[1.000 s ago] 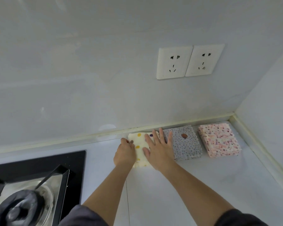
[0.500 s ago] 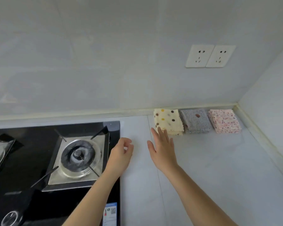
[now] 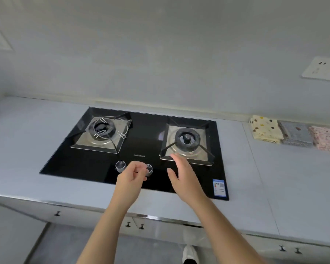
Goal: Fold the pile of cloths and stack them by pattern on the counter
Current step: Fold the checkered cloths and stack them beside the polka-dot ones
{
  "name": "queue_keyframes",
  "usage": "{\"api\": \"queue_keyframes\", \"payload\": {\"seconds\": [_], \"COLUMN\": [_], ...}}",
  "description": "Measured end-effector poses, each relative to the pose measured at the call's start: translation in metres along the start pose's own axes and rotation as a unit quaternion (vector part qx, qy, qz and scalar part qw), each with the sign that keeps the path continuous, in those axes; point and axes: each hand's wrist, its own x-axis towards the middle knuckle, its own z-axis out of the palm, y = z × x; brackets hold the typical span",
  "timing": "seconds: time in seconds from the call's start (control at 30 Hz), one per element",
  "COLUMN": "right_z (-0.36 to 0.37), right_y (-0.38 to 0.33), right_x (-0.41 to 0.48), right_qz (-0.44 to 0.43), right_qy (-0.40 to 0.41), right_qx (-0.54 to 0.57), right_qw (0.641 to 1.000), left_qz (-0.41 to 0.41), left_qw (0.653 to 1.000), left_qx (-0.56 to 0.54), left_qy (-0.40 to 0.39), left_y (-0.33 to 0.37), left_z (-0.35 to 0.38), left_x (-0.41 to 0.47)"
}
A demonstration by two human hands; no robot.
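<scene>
over the stove (image 3: 141, 143), left hand (image 3: 131, 178) hangs loosely curled, right hand (image 3: 183, 177) straight-fingered, both empty.

both empty hands (image 3: 131, 180) (image 3: 183, 178) over the black hob (image 3: 84, 161), folded cloths (image 3: 265, 129) right

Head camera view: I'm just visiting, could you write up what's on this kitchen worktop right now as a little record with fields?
Cloths: cream dotted stack, grey stack, pink stack, folded, side by side along the wall at far right
Surface: pale grey counter
Cooker: black glass hob with two burners and two front knobs
Hands: left hand loosely curled, holding nothing, by the right knob; right hand fingers straight, holding nothing, before the right burner
Wall: socket plate above the stacks
</scene>
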Motion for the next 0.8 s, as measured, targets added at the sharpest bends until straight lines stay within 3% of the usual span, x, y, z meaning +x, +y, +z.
{"api": "queue_keyframes", "payload": {"seconds": [0.2,0.8], "right_z": [0.053,0.246], "right_y": [-0.060,-0.229], "right_x": [0.028,0.196], "right_qz": [-0.036,-0.130], "right_qy": [-0.052,-0.225], "right_qx": [-0.007,-0.016], "right_qw": [0.998,0.966], "left_qz": [-0.004,-0.054], "left_qw": [0.999,0.982], "left_qx": [-0.005,0.116], "left_qy": [0.037,0.141], "left_y": [-0.026,-0.117], "left_z": [-0.070,-0.328], "left_x": [0.008,0.136]}}
